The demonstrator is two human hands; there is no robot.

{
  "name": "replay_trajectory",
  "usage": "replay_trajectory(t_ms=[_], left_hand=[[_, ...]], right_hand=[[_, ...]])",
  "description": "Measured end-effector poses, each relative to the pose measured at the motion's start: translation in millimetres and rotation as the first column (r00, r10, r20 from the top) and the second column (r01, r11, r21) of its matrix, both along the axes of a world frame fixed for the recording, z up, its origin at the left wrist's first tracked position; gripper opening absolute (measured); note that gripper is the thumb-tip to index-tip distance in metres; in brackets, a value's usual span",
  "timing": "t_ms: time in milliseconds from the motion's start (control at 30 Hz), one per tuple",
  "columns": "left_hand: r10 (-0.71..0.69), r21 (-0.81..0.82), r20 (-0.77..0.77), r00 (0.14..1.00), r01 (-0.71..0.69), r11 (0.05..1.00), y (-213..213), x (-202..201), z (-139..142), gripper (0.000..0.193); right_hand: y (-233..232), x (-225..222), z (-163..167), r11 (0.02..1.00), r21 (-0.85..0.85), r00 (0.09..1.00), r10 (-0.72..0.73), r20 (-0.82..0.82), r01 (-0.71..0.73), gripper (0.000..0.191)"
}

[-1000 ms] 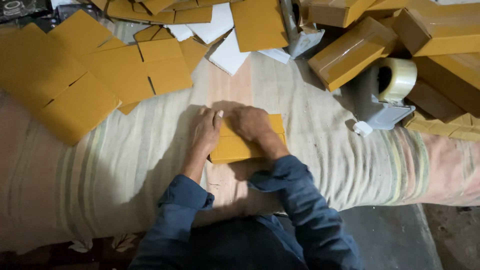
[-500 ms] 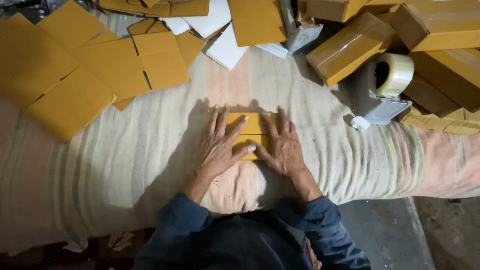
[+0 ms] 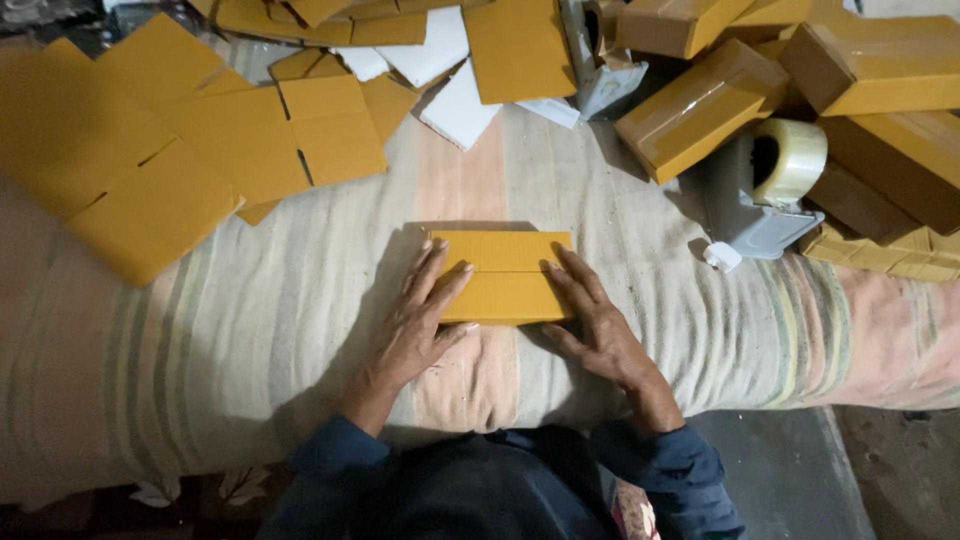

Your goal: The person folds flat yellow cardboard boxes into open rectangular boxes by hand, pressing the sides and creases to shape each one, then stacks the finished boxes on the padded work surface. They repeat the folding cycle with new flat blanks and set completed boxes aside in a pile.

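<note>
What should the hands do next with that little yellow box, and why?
Probably the right hand should reach for the tape dispenser while the left hand keeps pressing. The small yellow box lies on the striped cloth with its two flaps folded shut, and the seam between them looks untaped. Both hands lie flat on it, and the dispenser sits just to the right.

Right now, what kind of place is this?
Likely a small box-packing workspace: flat cardboard blanks piled at the left, taped boxes stacked at the right, a tape dispenser on a striped cloth.
</note>
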State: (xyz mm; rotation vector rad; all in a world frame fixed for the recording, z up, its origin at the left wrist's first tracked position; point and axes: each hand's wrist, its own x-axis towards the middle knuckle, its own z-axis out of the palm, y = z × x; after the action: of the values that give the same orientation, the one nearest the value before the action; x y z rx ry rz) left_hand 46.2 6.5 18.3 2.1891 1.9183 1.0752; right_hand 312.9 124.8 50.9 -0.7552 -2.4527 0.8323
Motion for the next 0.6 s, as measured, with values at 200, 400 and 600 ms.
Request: replay_trajectory(t_ms=[200, 400, 600], left_hand=[[0.097, 0.086, 0.345, 0.933, -0.135, 0.987, -8, 13, 2, 0.039], [0.126, -0.029, 0.574, 0.809, -0.133, 0.991, -15, 10, 3, 0.034], [0.043, 0.214, 0.412, 0.910, -0.142, 0.966, -14, 12, -13, 0.030]], right_hand=[[5, -22, -9, 0.816, -0.443, 0.889, -0.450, -0.083, 0.372, 0.065], [5, -42, -4, 0.677, -0.709, 0.856, -0.471, -0.211, 0.198, 0.071], [12, -45, -14, 0.576, -0.798, 0.807, -0.548, -0.220, 0.174, 0.065]])
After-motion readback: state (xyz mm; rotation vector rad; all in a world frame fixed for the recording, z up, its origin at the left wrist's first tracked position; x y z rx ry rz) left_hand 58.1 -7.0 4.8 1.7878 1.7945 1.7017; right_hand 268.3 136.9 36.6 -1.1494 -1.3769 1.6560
